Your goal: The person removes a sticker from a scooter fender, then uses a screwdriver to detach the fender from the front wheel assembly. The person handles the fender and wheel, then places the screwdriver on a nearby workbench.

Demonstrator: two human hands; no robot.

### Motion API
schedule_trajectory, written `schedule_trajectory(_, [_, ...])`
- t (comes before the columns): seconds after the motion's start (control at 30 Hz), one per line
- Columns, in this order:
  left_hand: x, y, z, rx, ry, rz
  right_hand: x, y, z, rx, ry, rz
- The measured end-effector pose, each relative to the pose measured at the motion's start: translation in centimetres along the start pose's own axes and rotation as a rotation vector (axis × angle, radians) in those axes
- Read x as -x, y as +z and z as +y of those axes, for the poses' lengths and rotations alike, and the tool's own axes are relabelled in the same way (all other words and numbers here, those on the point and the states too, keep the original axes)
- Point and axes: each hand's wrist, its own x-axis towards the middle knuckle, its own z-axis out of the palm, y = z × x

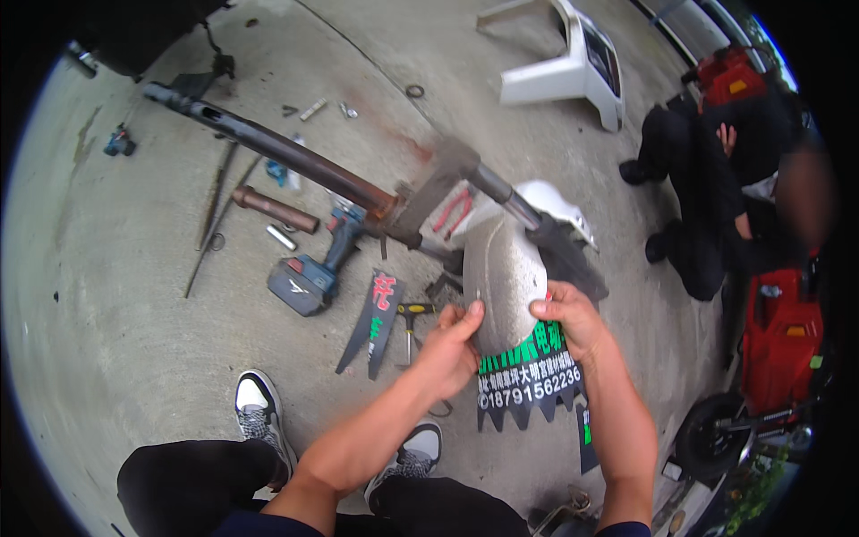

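My left hand (456, 346) grips the near left edge of a dirty, pale curved mudguard (507, 275), thumb on top. On the opposite edge my right hand (570, 312) pinches it, thumb over the rim. A black rubber mud flap (527, 403) with printed writing and a toothed lower edge extends from under the mudguard; whether it is fastened there I cannot tell. Just beyond lies a front fork, its steering tube (288, 154) pointing far left and one leg (507, 191) running beside the mudguard. Red-handled pliers (453, 211) lie between the fork legs.
On the concrete floor, left of my hands, are a blue cordless power tool (309, 275), a cut flap piece (376, 319), a T-handle tool (413, 310) and a rusty tube (275, 209). A white plastic stool (567, 77) lies beyond. A person (725, 148) sits right, near a red vehicle (782, 342).
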Motion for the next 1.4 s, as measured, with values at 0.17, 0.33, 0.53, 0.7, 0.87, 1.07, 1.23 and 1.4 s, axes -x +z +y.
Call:
schedule_trajectory(0.17, [5.0,0.9,1.9,0.049,0.044,0.105,0.1,3.7,-0.5,-0.019,0.054,-0.041])
schedule_trajectory(0.33, [8.2,0.4,2.6,0.087,0.083,0.193,0.0,6.7,-1.1,-0.011,0.154,-0.093])
schedule_trajectory(0.53, [10.5,0.5,3.6,0.161,0.131,0.257,-1.0,9.2,-2.3,0.074,0.282,-0.148])
schedule_trajectory(0.7, [10.9,0.0,4.2,0.184,0.092,0.246,-1.2,8.9,-0.6,0.055,0.254,-0.083])
schedule_trajectory(0.87, [10.5,1.1,2.4,0.099,0.018,0.228,1.0,7.0,-1.1,0.019,0.228,-0.052])
schedule_trajectory(1.07, [9.2,4.8,-0.2,0.089,0.009,0.213,3.0,4.1,-3.8,-0.001,0.253,-0.102])
schedule_trajectory(1.23, [8.8,4.8,0.0,0.037,-0.073,0.225,3.3,2.6,-3.0,0.054,0.196,-0.047])
schedule_trajectory(1.4, [8.8,4.2,0.5,-0.038,-0.085,0.237,3.1,2.2,-2.1,0.037,0.178,-0.086])
